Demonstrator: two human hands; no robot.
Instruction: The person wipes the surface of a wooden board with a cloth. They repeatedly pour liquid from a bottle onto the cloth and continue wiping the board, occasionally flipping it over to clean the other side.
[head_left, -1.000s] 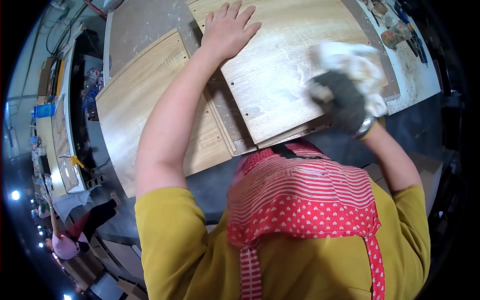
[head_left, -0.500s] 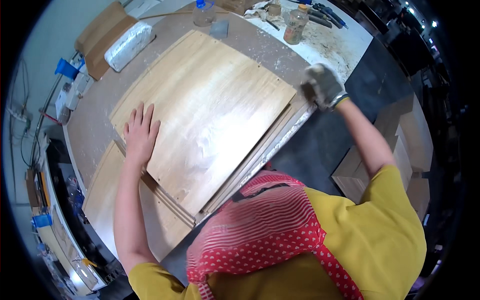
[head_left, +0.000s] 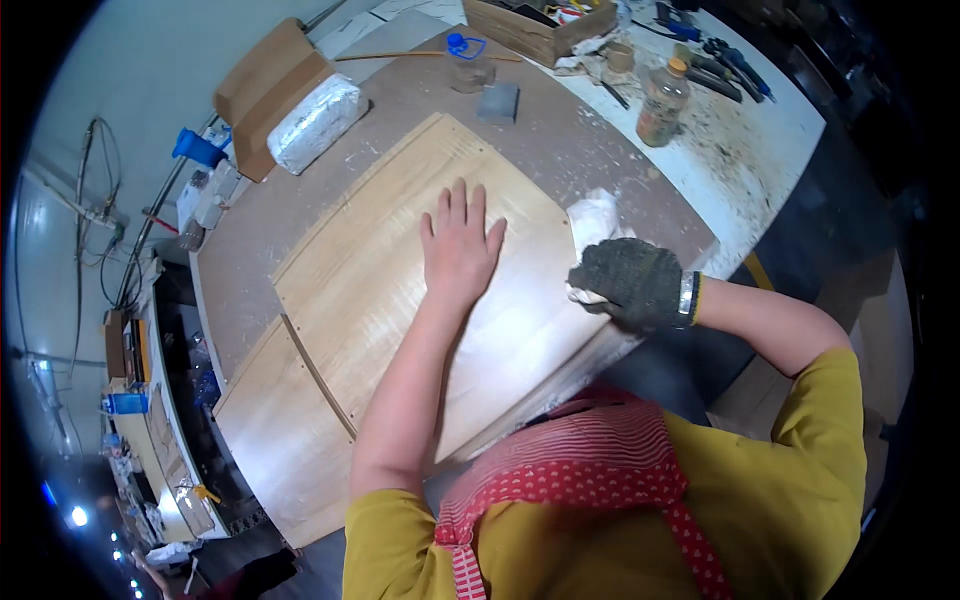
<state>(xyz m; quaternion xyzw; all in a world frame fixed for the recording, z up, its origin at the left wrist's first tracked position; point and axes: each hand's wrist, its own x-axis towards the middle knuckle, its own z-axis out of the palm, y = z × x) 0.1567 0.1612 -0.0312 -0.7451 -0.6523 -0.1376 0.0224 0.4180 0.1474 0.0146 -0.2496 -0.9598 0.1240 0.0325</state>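
A pale wooden panel (head_left: 380, 230) with small holes along its edges lies on the worktable. My bare left hand (head_left: 462, 250) rests flat near the middle of it, fingers spread. At the panel's right edge, my right hand (head_left: 632, 283) wears a dark-palmed work glove and is closed on a crumpled white cloth (head_left: 596, 217). The cloth bulges out beyond the glove and touches the panel's right corner. A second wooden panel (head_left: 285, 420) lies to the left, partly hidden by my left arm.
On the brown tabletop (head_left: 240, 275) stand a jug with a blue cap (head_left: 468, 70), a grey block (head_left: 498, 102) and a foil-wrapped bundle (head_left: 318, 122) beside an open cardboard box (head_left: 268, 85). A bottle with an orange cap (head_left: 662, 103) and hand tools (head_left: 735, 68) are at the far right.
My left hand has gone from the panel's left edge to its middle. My right hand has come nearer along the right edge, and the white cloth now shows in it. The view has shifted.
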